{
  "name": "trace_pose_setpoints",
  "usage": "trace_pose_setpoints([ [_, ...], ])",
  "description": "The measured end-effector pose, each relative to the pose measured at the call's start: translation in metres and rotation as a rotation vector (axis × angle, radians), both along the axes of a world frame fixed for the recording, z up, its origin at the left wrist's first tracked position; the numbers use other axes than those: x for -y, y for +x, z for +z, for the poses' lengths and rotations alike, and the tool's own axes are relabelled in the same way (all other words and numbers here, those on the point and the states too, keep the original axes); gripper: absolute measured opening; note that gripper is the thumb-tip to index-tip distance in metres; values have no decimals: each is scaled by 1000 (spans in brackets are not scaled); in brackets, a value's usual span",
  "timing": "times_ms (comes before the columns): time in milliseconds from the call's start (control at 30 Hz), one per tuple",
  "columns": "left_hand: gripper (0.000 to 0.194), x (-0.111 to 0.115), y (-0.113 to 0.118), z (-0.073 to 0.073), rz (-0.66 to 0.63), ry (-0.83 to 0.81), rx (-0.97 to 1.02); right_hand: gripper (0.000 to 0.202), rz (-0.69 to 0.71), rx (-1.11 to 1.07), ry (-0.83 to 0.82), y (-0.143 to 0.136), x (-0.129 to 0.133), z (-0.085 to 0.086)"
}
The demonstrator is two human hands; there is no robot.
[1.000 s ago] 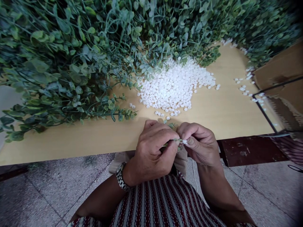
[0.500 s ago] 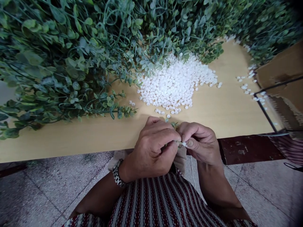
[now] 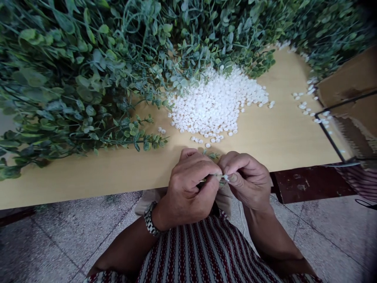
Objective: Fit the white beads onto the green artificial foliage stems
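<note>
left hand (image 3: 188, 188) – pinches green sprig (image 3: 212, 156), mostly hidden | right hand (image 3: 246, 179) – pinches white bead (image 3: 226, 177)

The left hand (image 3: 188, 188) and the right hand (image 3: 249, 179) meet fingertip to fingertip just off the near edge of the bench (image 3: 282, 137). The left hand is closed around a small green sprig (image 3: 212, 156), whose tip shows above the knuckles. The right hand pinches a white bead (image 3: 226, 177) against the sprig stem. A metal wristwatch (image 3: 149, 220) sits on the left wrist. Directly beyond the hands lies a pile of white beads (image 3: 216, 104). Artificial foliage (image 3: 88, 78) is heaped beyond and to the left. A cardboard box (image 3: 347, 90) stands far right.
</note>
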State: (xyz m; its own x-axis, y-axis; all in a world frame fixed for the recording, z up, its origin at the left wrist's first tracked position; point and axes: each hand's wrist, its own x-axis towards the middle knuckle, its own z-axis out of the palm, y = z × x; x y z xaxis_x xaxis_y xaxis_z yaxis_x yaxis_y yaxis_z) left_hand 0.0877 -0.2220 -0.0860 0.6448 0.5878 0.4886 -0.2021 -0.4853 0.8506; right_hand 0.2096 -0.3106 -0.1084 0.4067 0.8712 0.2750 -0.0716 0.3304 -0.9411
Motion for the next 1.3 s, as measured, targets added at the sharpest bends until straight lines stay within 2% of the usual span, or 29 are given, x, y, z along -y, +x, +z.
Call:
trace_pose_setpoints([
  [367, 14, -1, 1, -4, -59, -10, 48, 2, 134, -62, -46, 8, -4, 7],
  [700, 15, -6, 1, 0, -151, -18, 44, 4, 344, -77, -89, 20, -8, 10],
  [833, 15, -6, 1, 0, -167, -22, 37, 8, 365, -100, -100, 20, -8, 11],
  [1100, 14, -6, 1, -1, -141, -2, 50, 9, 273, -38, -88, 15, -8, 12],
  [1300, 14, -4, 1, -4, -66, 63, 59, 5, 44, 155, 0, 2, -4, 6],
])
